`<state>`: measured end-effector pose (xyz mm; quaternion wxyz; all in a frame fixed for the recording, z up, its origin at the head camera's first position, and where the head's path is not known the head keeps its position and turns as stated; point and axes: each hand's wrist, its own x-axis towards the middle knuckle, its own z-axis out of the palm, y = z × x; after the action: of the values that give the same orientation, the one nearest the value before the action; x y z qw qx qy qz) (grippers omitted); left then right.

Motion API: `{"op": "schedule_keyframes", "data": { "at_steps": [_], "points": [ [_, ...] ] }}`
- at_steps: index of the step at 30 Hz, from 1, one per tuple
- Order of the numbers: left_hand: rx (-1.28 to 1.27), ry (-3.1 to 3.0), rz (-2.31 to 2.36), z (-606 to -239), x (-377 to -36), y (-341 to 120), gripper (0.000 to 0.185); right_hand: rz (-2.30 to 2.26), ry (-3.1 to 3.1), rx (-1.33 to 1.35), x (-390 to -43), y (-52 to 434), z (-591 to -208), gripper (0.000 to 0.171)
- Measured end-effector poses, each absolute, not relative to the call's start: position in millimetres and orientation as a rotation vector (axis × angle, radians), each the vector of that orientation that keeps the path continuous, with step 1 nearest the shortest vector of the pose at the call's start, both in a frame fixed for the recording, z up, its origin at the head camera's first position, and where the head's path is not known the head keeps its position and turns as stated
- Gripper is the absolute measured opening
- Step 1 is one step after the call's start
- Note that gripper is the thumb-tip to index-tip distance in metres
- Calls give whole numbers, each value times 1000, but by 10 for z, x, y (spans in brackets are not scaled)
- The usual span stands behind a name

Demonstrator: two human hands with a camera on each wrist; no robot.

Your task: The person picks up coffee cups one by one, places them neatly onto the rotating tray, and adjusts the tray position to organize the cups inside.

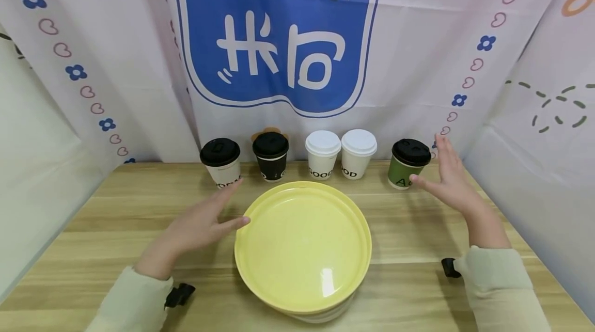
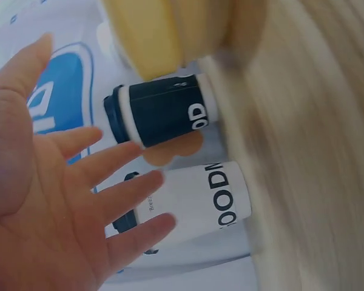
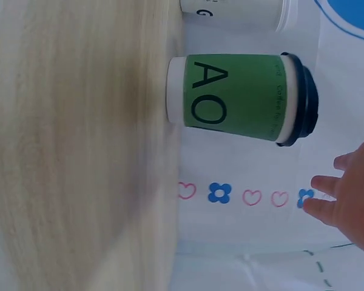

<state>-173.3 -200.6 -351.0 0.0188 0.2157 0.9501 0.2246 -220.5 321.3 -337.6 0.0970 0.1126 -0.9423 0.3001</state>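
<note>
Both hands are open with fingers straight and hold nothing. The left hand (image 1: 197, 226) hovers beside the yellow plate (image 1: 303, 247) at the desk (image 1: 116, 218) centre, fingertips near the white cup with black lid (image 1: 220, 161). The right hand (image 1: 448, 177) hovers just beside the green cup (image 1: 407, 163), not gripping it. 5 lidded cups stand upright in 1 row behind the plate. Judged step: approach to grasp. The next move likely requires closing fingers around a cup's wall without tipping it.

left hand (image 1: 200, 226) open, right hand (image 1: 448, 177) open
</note>
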Motion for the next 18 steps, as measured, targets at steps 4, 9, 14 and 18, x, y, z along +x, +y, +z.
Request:
{"op": "schedule_keyframes", "data": {
  "at_steps": [4,9,14,18],
  "points": [
    [657,2854,834,-3548,-1759,-2038,89,1023,-2754,302,-2329,3288,-3413,115],
    [633,2679,1028,-3605,-1847,-2065,87,1271,-2738,185,-2449,3360,-3475,115],
    [595,2546,1112,-3621,-1967,-2070,81,1517,-2699,100,-2561,3399,-3557,111],
    [623,2500,1114,-3649,-2012,-2053,79,1739,-2616,53,-2627,3405,-3622,106]
  ]
}}
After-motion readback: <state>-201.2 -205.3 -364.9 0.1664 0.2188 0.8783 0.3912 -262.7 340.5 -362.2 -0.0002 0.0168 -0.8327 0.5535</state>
